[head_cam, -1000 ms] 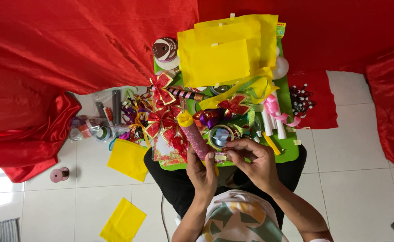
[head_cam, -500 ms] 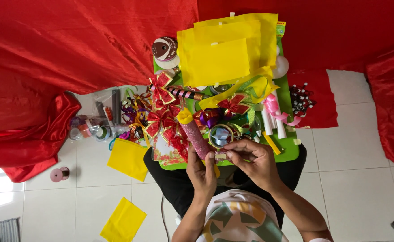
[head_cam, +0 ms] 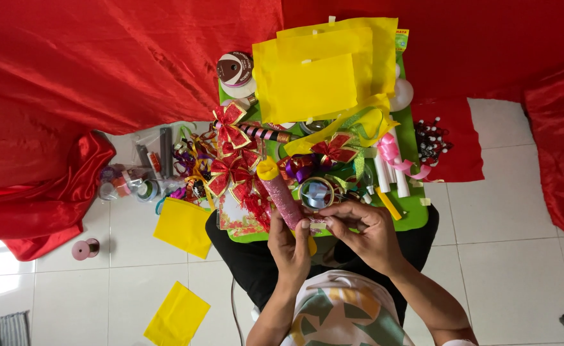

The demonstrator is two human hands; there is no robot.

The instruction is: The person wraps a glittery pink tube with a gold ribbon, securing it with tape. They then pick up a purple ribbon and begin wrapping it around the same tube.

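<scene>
Green tray (head_cam: 416, 214), left hand (head_cam: 288, 243) around glitter tube (head_cam: 281, 197)

Small rectangular package label (head_cam: 402, 40), yellow, green and red, peeks past the yellow paper's top right corner. Round printed label (head_cam: 233, 67), brown and white, tops the ribbon spool beside the paper's left edge.

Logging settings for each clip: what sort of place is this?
Probably a home craft corner on a tiled floor: a green tray of red bows, yellow paper sheets, red cloth draped around.
</scene>
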